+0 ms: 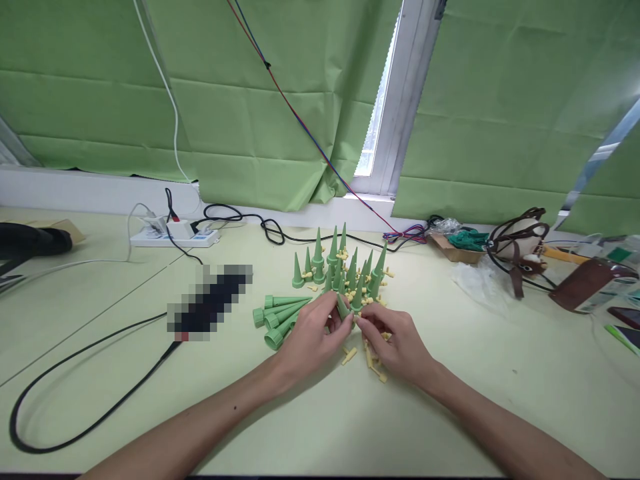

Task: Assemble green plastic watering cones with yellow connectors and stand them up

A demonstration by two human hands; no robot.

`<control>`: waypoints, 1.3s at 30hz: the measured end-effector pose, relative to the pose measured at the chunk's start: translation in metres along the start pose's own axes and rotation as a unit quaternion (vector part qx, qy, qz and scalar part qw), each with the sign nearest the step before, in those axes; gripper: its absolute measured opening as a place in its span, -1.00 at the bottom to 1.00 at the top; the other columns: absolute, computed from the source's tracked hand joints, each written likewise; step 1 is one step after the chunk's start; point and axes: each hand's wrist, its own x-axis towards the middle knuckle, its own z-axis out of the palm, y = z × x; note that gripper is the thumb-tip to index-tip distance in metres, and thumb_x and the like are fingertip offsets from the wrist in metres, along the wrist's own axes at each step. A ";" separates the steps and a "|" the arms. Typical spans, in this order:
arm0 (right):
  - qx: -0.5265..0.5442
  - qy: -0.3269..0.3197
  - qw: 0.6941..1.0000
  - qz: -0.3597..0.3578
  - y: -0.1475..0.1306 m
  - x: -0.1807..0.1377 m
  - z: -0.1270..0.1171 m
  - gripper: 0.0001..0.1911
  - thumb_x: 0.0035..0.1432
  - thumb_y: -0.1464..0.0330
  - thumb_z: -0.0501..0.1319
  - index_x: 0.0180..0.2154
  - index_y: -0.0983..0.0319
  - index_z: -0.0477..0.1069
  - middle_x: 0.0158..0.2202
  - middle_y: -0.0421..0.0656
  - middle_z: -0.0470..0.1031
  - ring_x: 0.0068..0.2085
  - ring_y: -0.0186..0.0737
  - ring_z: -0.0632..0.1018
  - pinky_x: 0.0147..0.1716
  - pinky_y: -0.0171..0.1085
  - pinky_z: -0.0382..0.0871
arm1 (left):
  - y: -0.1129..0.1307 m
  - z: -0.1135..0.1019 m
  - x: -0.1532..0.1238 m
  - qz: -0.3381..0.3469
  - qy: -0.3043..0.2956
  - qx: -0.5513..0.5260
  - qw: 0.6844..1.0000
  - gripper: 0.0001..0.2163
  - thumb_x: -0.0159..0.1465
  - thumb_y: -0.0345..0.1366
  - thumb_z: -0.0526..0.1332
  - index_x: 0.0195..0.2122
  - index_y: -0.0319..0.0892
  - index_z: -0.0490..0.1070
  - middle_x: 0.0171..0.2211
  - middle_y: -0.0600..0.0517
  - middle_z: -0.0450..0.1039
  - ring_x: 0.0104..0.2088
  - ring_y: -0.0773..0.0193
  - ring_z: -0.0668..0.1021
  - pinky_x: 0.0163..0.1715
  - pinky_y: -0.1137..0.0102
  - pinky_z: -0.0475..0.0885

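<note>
My left hand is closed around a green plastic spike, its pointed tip showing above the fingers. Close against it, my right hand pinches a small yellow valve piece at the spike's side; the fingers hide most of that piece. Just beyond the hands, several green spikes stand upright in a cluster, many with yellow pieces on their sides. Left of my left hand lie several green spikes on their sides. Loose yellow valve pieces rest on the table below and between my hands.
A blurred-out dark device with a black cable lies on the table at left. Behind it is a white power strip. A cardboard box, clear plastic wrap and a brown case are at right.
</note>
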 end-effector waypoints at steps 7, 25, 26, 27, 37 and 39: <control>-0.027 0.010 0.999 -0.028 0.004 -0.001 -0.001 -0.82 0.35 0.38 0.07 -0.34 0.22 0.33 -0.53 -0.26 0.32 -0.53 -0.35 0.29 -0.51 -0.36 0.17 | 0.005 -0.002 0.002 -0.003 -0.001 -0.021 1.000 -0.85 0.40 -0.23 0.10 -0.25 -0.17 0.36 -0.42 0.10 0.39 -0.46 0.35 0.41 -0.48 0.45 0.30; 0.172 0.008 0.974 0.148 0.002 0.003 0.000 -0.71 0.33 0.18 0.15 -0.37 0.23 0.32 -0.57 -0.27 0.37 -0.68 -0.43 0.32 -0.68 -0.39 0.18 | 0.002 -0.001 0.000 0.068 -0.008 -0.030 0.997 -0.89 0.38 -0.35 0.12 -0.09 -0.16 0.33 -0.20 0.01 0.40 -0.33 0.35 0.51 -0.35 0.45 0.47; 0.189 0.006 0.969 0.158 0.002 0.004 0.000 -0.70 0.33 0.17 0.16 -0.38 0.23 0.32 -0.57 -0.28 0.37 -0.69 -0.43 0.31 -0.69 -0.40 0.17 | 0.002 -0.001 0.000 0.072 -0.009 -0.031 0.997 -0.89 0.37 -0.36 0.12 -0.10 -0.16 0.33 -0.20 0.01 0.39 -0.32 0.34 0.51 -0.34 0.45 0.47; 0.202 0.006 0.965 0.166 0.003 0.004 0.000 -0.69 0.32 0.16 0.17 -0.38 0.23 0.32 -0.58 -0.28 0.36 -0.70 -0.44 0.31 -0.71 -0.40 0.16 | 0.002 -0.001 0.000 0.075 -0.010 -0.032 0.997 -0.88 0.36 -0.37 0.13 -0.10 -0.16 0.34 -0.20 0.01 0.39 -0.30 0.33 0.51 -0.33 0.45 0.48; 0.216 0.026 0.961 0.170 0.002 0.006 -0.002 -0.70 0.30 0.15 0.20 -0.37 0.23 0.33 -0.59 -0.30 0.36 -0.71 -0.45 0.31 -0.71 -0.41 0.18 | 0.007 -0.003 0.002 0.023 -0.016 -0.075 0.997 -0.83 0.33 -0.41 0.10 -0.08 -0.14 0.34 -0.14 -0.01 0.40 -0.24 0.28 0.54 -0.32 0.43 0.49; 0.209 0.033 0.964 0.163 0.001 0.006 -0.002 -0.71 0.31 0.16 0.19 -0.36 0.23 0.34 -0.58 -0.29 0.36 -0.69 -0.45 0.31 -0.69 -0.40 0.19 | 0.009 -0.004 0.002 -0.013 -0.010 -0.105 0.994 -0.89 0.38 -0.34 0.07 -0.11 -0.14 0.33 -0.19 0.00 0.41 -0.33 0.31 0.54 -0.42 0.45 0.46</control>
